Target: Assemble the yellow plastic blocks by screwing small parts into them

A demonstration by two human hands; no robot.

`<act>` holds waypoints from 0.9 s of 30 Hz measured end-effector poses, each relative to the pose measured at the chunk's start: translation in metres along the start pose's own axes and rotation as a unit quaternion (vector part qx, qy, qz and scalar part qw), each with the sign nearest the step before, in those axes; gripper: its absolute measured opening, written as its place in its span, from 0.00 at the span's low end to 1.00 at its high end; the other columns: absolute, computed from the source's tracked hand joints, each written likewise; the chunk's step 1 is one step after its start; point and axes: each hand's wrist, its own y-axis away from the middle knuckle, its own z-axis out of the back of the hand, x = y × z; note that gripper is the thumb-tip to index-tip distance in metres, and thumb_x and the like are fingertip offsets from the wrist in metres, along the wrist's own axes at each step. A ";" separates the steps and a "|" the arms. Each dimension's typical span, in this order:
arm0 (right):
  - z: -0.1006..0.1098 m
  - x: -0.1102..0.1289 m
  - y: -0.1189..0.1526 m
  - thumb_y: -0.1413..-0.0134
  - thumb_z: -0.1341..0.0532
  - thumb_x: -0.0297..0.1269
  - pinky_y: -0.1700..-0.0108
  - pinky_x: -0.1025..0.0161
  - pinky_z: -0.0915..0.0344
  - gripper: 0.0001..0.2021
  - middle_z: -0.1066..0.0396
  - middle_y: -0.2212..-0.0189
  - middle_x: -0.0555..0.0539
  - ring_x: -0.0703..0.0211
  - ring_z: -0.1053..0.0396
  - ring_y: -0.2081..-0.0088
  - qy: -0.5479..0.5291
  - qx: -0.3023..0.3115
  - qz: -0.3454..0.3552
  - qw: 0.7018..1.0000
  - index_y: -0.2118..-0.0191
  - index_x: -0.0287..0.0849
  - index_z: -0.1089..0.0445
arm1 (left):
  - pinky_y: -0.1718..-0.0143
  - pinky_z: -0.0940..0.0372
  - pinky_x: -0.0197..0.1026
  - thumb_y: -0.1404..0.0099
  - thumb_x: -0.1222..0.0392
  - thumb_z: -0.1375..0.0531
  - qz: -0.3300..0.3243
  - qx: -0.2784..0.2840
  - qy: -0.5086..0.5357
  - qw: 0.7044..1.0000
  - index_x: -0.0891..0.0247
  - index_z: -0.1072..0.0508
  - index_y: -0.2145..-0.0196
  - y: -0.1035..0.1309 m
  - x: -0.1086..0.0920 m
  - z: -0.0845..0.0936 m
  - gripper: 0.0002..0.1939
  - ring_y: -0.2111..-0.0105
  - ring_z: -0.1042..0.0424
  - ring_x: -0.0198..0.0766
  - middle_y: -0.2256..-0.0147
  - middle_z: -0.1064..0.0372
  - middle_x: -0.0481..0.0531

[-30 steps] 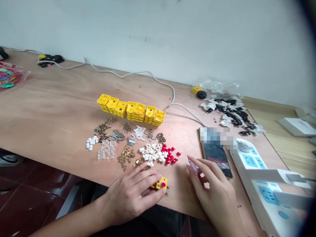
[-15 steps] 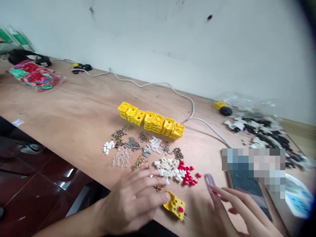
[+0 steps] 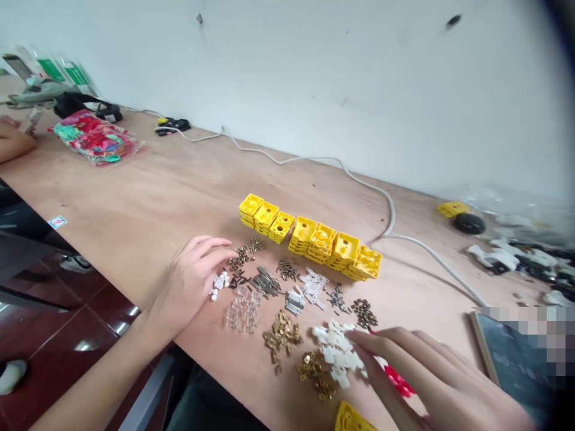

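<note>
Your left hand (image 3: pixel 191 278) is loosely open, palm down, fingertips at the edge of a pile of small bronze-coloured metal hardware (image 3: pixel 241 257) and thumb side beside a little cluster of white plastic blocks (image 3: pixel 218 286). Your right hand (image 3: pixel 442 374) is bent, its thumb and forefinger at the small white plastic fittings (image 3: pixel 336 353) — you cannot tell from here whether it grips one. Some bright red plastic caps (image 3: pixel 399 382) show just below its forefinger, partly covered.

The yellow plastic housing (image 3: pixel 353 419) lies at the bottom edge of your view, cut off, near your right hand and untouched by your left. Between your hands, on the wooden surface (image 3: pixel 188 197), sit clear plastic pieces (image 3: pixel 244 310) and gold-coloured metal clips (image 3: pixel 281 335). Beyond them stands a row of stacked yellow plastic shells (image 3: pixel 305 230) — well apart from the red-and-green plastic-bagged bundle (image 3: pixel 99 140) at far left.
</note>
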 end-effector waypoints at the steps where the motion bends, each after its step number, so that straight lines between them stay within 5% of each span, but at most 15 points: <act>1: -0.001 0.007 -0.014 0.31 0.44 0.40 0.69 0.59 0.32 0.09 0.22 0.67 0.48 0.55 0.24 0.69 0.001 0.009 0.011 1.000 0.55 0.47 0.27 | 0.49 0.31 0.52 0.25 0.68 0.46 0.001 0.009 0.003 1.000 0.60 0.23 0.52 -0.001 0.000 0.001 0.12 0.51 0.29 0.47 0.51 0.25 0.54; 7: -0.009 0.025 -0.079 0.34 0.44 0.30 0.69 0.57 0.40 0.10 0.28 0.75 0.50 0.54 0.28 0.73 0.009 0.079 0.060 0.995 0.67 0.46 0.31 | 0.54 0.31 0.49 0.29 0.74 0.45 -0.039 0.064 0.002 0.997 0.60 0.23 0.51 -0.003 0.000 0.001 0.16 0.53 0.31 0.47 0.53 0.28 0.55; 14: -0.026 0.012 -0.115 0.38 0.37 0.31 0.68 0.58 0.40 0.08 0.26 0.72 0.51 0.54 0.26 0.70 0.017 0.165 0.025 0.986 0.69 0.45 0.31 | 0.52 0.32 0.51 0.31 0.78 0.47 -0.065 0.097 -0.013 0.993 0.58 0.24 0.51 -0.011 -0.001 0.005 0.21 0.50 0.32 0.49 0.50 0.30 0.56; 17: -0.027 0.005 -0.122 0.37 0.38 0.29 0.67 0.58 0.40 0.06 0.25 0.69 0.50 0.52 0.25 0.66 0.038 0.215 0.003 0.976 0.67 0.44 0.29 | 0.56 0.32 0.44 0.27 0.72 0.45 -0.057 0.072 0.023 0.995 0.60 0.27 0.48 -0.012 -0.004 0.006 0.15 0.55 0.29 0.43 0.54 0.30 0.55; 21: -0.026 -0.003 -0.124 0.35 0.41 0.30 0.70 0.61 0.43 0.06 0.23 0.66 0.48 0.56 0.25 0.67 0.039 0.201 -0.028 0.978 0.63 0.43 0.27 | 0.68 0.35 0.34 0.27 0.67 0.42 0.001 0.008 0.048 0.999 0.62 0.29 0.53 -0.008 -0.007 0.002 0.07 0.71 0.30 0.31 0.66 0.30 0.46; 27: -0.033 -0.003 -0.122 0.34 0.42 0.30 0.72 0.62 0.45 0.09 0.23 0.66 0.47 0.57 0.25 0.67 0.024 0.240 -0.035 0.970 0.63 0.42 0.25 | 0.75 0.40 0.32 0.28 0.67 0.44 0.037 -0.039 0.033 0.998 0.59 0.28 0.50 -0.005 -0.001 -0.004 0.11 0.80 0.37 0.27 0.75 0.35 0.40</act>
